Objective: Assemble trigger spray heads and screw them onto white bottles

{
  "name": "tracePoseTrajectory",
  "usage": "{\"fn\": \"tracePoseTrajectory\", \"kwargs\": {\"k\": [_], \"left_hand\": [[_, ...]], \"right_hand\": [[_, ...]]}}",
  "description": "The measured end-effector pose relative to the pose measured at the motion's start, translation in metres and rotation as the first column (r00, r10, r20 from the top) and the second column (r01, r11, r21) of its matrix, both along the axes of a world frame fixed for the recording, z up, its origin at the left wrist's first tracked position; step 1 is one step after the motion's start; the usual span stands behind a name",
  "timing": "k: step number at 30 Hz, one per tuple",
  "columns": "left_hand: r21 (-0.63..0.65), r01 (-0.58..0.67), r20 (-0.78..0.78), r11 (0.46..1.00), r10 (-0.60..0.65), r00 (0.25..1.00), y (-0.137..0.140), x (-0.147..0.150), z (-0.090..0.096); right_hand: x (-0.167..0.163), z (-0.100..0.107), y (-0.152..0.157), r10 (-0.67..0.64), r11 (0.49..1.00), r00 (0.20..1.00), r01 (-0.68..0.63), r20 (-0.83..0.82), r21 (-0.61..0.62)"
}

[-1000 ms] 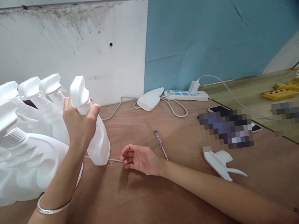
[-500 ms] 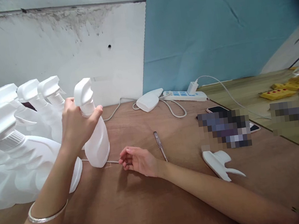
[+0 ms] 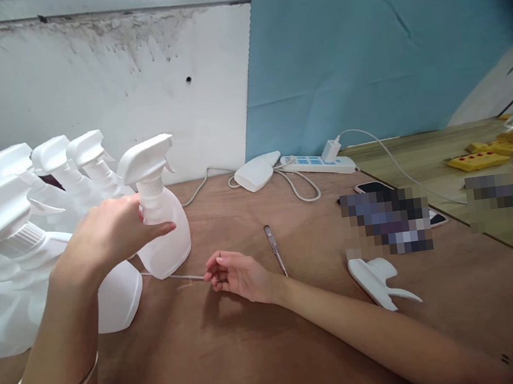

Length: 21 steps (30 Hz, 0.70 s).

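My left hand (image 3: 115, 228) is at a white spray bottle (image 3: 167, 237) that stands upright on the table. Its thumb lies across the front of the bottle below the collar, and the other fingers are partly hidden behind the neck. The trigger head of that bottle points to the right. Several more white spray bottles (image 3: 14, 240) crowd the left side, close to my left forearm. My right hand (image 3: 239, 276) rests on the tabletop, palm turned partly up, fingers loosely curled and holding nothing. A thin white cable (image 3: 180, 277) runs up to its fingertips.
A clear-handled screwdriver (image 3: 273, 249) lies beyond my right wrist. Further right is a loose trigger head (image 3: 380, 283). Against the wall are a white bottle-shaped piece (image 3: 258, 172) and a power strip (image 3: 313, 164) with cables. A phone (image 3: 436, 218) is partly blurred out.
The spray bottle has turned so its head points right instead of toward me. My left hand has slid lower and leftward, its wrist bent. My right hand stays put.
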<state>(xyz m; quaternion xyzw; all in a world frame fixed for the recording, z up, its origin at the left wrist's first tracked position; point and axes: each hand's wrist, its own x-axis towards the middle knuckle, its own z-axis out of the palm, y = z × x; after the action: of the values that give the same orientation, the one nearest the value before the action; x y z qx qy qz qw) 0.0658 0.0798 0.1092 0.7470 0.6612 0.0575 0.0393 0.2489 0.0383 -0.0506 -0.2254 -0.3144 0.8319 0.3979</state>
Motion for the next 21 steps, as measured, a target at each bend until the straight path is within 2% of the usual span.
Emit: {"fn": "tracePoseTrajectory", "kwargs": {"k": [4, 8, 14, 21], "left_hand": [[0.205, -0.003, 0.113, 0.979, -0.021, 0.993, 0.003, 0.004, -0.003], [0.313, -0.038, 0.017, 0.949, 0.034, 0.999, 0.011, 0.004, -0.012], [0.356, -0.129, -0.103, 0.926, 0.177, 0.979, 0.019, 0.005, -0.02], [0.333, -0.28, -0.086, 0.9, 0.325, 0.942, 0.017, 0.01, -0.015]], "right_hand": [[0.0, 0.0, 0.0, -0.007, 1.0, 1.0, 0.007, 0.007, 0.001], [0.0, 0.001, 0.0, -0.006, 1.0, 1.0, 0.006, 0.009, 0.01], [-0.001, 0.002, -0.001, -0.015, 1.0, 1.0, 0.015, 0.021, 0.01], [-0.001, 0.001, -0.001, -0.003, 0.999, 0.999, 0.002, 0.032, 0.043]]}}
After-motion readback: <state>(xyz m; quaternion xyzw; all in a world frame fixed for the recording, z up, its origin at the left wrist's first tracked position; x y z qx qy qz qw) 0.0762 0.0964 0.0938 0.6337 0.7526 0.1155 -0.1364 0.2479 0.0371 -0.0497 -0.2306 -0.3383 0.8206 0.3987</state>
